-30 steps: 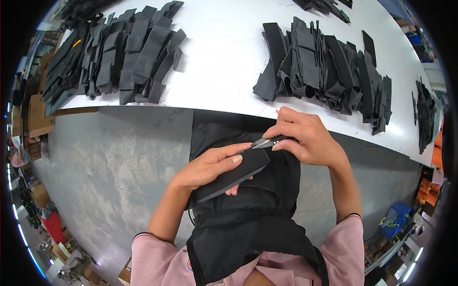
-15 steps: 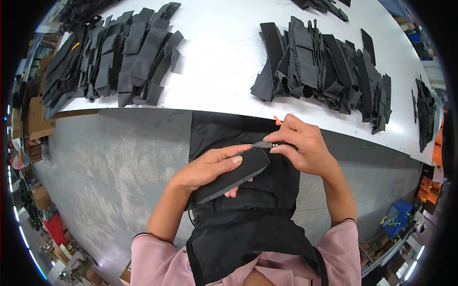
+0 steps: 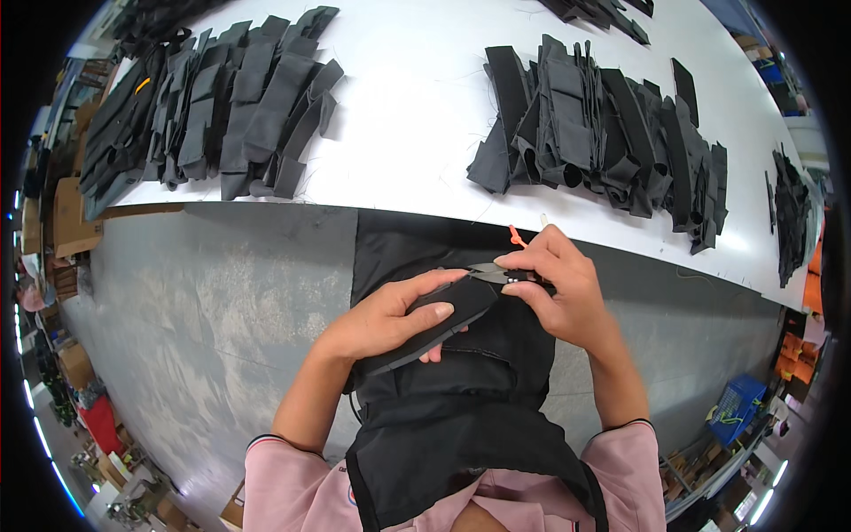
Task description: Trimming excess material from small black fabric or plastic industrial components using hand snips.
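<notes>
Over my lap, my left hand (image 3: 383,317) is closed on a folded black fabric strip (image 3: 470,304). The thumb lies on top, and fingertips show beneath the strip. My right hand (image 3: 567,282) grips small thread snips (image 3: 490,274) between thumb and fingers. Their two blades stand apart at the strip's upper corner, close to my left index fingertip. Whether a thread lies between the blades is too small to tell. An orange cord (image 3: 517,237) sticks out beyond my right fingers.
A white table (image 3: 399,115) runs across ahead, its near edge just past my hands. Black fabric strips lie on it in a left pile (image 3: 257,106) and a right pile (image 3: 576,124). A black apron (image 3: 461,443) covers my lap. A blue crate (image 3: 734,408) stands at right.
The snips' blades have spread apart. The strip has tilted and bent slightly in my left hand, and my left thumb has shifted a little to the right.
</notes>
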`<state>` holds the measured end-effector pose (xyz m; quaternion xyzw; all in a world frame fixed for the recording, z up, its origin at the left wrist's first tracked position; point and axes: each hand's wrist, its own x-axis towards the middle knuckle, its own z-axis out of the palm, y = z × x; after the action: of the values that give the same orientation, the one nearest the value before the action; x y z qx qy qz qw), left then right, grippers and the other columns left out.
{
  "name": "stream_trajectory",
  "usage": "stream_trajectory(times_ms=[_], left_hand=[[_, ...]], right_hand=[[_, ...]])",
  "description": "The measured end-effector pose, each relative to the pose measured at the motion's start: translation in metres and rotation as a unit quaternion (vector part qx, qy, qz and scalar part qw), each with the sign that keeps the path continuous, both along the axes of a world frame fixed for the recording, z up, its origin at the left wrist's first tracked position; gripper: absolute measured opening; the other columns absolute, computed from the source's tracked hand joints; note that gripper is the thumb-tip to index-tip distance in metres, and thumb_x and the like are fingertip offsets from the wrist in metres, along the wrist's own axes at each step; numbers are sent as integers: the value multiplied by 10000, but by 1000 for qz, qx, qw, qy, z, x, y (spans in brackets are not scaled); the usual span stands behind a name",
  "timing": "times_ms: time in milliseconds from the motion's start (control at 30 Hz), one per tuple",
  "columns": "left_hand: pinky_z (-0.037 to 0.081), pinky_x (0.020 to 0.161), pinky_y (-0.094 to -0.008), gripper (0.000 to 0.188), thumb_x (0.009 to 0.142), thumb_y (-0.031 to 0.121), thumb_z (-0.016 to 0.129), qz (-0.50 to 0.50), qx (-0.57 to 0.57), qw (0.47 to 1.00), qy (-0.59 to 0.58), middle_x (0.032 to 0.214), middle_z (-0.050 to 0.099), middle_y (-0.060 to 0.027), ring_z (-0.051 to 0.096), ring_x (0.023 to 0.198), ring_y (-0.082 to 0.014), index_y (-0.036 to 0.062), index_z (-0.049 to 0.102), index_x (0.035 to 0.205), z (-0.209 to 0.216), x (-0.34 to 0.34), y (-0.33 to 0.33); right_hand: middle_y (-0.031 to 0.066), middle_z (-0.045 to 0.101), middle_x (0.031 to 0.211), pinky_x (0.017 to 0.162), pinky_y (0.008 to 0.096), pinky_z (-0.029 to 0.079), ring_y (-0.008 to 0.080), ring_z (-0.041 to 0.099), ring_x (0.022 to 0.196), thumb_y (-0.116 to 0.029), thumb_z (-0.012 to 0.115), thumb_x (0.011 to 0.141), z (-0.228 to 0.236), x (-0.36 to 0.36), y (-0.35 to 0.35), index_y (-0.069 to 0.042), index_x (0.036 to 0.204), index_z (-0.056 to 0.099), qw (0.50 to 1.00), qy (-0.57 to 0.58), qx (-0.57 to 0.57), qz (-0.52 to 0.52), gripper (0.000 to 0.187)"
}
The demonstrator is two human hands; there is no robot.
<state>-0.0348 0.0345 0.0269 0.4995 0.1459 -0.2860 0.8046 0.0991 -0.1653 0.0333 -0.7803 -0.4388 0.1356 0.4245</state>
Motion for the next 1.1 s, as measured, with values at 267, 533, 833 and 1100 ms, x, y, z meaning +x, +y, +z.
stream_trajectory(times_ms=[267, 533, 833, 1100], left_hand=[[410, 783, -388, 340, 816, 59, 565, -18, 647, 720, -250, 1059, 556, -136, 541, 946, -293, 148, 518, 1141, -2, -1, -20], [319, 901, -426, 480, 682, -32, 653, 40, 691, 665, -281, 1236, 480, -167, 477, 1098, -334, 135, 517, 1110, -11, 0, -27], [293, 1032, -444, 800, 778, 105, 697, 187, 286, 898, -279, 1407, 336, -176, 419, 1232, -294, 148, 220, 1418, -21, -2, -34], [525, 768, -318, 479, 943, 215, 527, 170, -65, 982, 49, 1099, 590, -191, 642, 835, -226, 19, 315, 1326, -35, -6, -21]], right_hand=[[43, 471, 780, 537, 235, 375, 118, 447, 617, 10, 697, 713, -5, -15, -3, -15, 941, 656, 986, 112, 31, -117, 234], [73, 490, 780, 551, 252, 415, 153, 504, 626, 13, 680, 719, -20, -34, 7, -24, 905, 645, 984, 50, 28, -168, 193], [-49, 519, 695, 495, 169, 302, 4, 389, 560, -97, 661, 815, -38, -20, 35, -33, 860, 584, 787, 567, 138, -199, 110], [-16, 522, 740, 430, 169, 280, 14, 390, 513, -61, 654, 814, -48, -15, 60, -23, 976, 545, 764, 622, 110, -128, 199]])
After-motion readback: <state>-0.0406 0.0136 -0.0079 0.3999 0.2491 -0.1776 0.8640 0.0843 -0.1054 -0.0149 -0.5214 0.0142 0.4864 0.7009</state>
